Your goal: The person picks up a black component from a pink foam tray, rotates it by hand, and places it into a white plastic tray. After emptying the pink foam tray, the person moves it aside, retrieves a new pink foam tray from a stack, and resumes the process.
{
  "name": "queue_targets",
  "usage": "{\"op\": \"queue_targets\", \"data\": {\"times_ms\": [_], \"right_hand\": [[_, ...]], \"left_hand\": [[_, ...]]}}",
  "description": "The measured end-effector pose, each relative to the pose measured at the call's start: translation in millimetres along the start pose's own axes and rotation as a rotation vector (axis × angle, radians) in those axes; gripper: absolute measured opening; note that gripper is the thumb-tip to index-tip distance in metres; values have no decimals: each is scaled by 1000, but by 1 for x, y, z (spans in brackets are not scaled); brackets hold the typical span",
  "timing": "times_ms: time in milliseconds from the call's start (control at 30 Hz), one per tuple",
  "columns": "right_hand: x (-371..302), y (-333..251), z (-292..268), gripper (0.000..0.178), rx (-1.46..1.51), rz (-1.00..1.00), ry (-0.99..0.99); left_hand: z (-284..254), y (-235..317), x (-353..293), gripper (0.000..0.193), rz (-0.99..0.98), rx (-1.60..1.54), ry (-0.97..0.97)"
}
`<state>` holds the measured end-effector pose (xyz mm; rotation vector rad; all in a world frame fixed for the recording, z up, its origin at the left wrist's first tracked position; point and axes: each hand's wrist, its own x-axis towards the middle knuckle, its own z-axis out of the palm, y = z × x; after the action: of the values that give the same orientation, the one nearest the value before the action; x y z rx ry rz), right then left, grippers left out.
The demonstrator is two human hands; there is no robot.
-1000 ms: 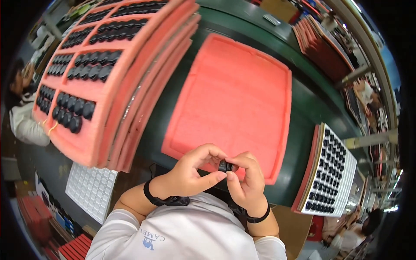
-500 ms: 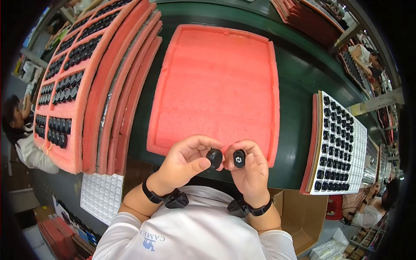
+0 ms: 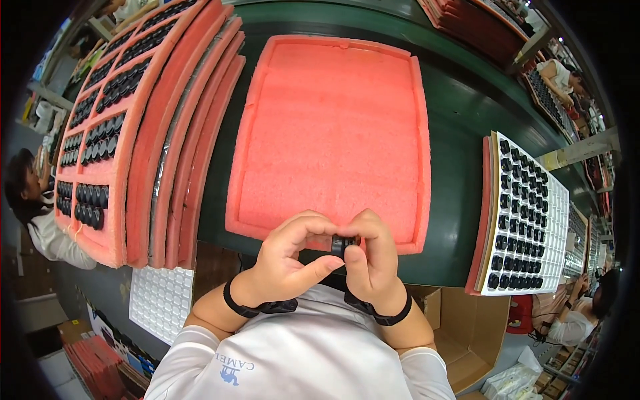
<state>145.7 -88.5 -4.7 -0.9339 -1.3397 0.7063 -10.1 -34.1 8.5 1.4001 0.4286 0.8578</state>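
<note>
Both hands meet over the near edge of a pink foam tray (image 3: 337,133), which lies on a dark green work surface (image 3: 453,200). Fingertips of my left hand (image 3: 290,260) press against one side of a small black round piece (image 3: 342,247). From the other side my right hand (image 3: 375,263) pinches it between thumb and fingers. The two black parts now sit face to face between the hands, largely covered by the fingers, so I cannot tell whether they are joined.
On the left rises a stack of pink foam trays (image 3: 180,133), its top one filled with black round pieces. To the right, a white tray (image 3: 553,233) holds rows of black parts. Below are another white tray (image 3: 157,300) and a cardboard box (image 3: 473,327). Other people work nearby.
The two black parts, held apart half a second ago, have been brought together between my hands. Both hands have turned inward, and the right one has shifted slightly left.
</note>
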Motion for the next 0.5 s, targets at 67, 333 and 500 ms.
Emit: {"op": "queue_targets", "data": {"times_ms": [67,333,500], "right_hand": [[1,-2,5,31,59,30,-21],[-1,-7,13,25,175,120,24],[-3,-5,11,23,148,60,8]], "left_hand": [[-4,0,0,33,15,-22,-75],[-4,4,-5,34,-38,-153,-68],[-7,4,-6,34,33,47,-65]]}}
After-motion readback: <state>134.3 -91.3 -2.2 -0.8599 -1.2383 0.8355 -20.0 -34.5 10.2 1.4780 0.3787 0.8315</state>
